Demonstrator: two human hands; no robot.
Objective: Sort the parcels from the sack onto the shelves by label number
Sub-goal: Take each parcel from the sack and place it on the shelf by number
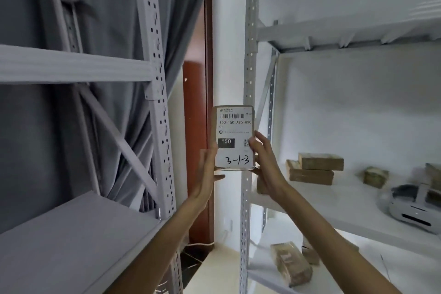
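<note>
Two bare forearms rise from the bottom edge toward the centre of the frame. The left hand (pixel 207 169) lies with straight fingers flat against the left edge of a small parcel (pixel 234 137), thumb under its lower edge. The right hand (pixel 264 157) curls its fingers round the parcel's right edge. The parcel is held upright at mid-frame, its white label facing the camera: a barcode at the top, the printed line "150 150 A26 050", a black box reading "150", and handwritten "3-1-3" at the bottom.

At lower left, a grey shelf board (pixel 71 241) of the left rack (pixel 157 93), with perforated uprights and diagonal braces. At right, the right rack (pixel 250 59), whose perforated upright stands just behind the parcel. Its middle shelf (pixel 322 205) bears stacked brown parcels (pixel 315 168), a further small parcel (pixel 374 176) and a white device (pixel 412 207) at the right edge. A lower shelf, bottom right, bears a wrapped brown parcel (pixel 291 262).

Farther back: grey curtain (pixel 114 79) at upper left, a reddish-brown door frame (pixel 198 150) at centre, white wall behind.
</note>
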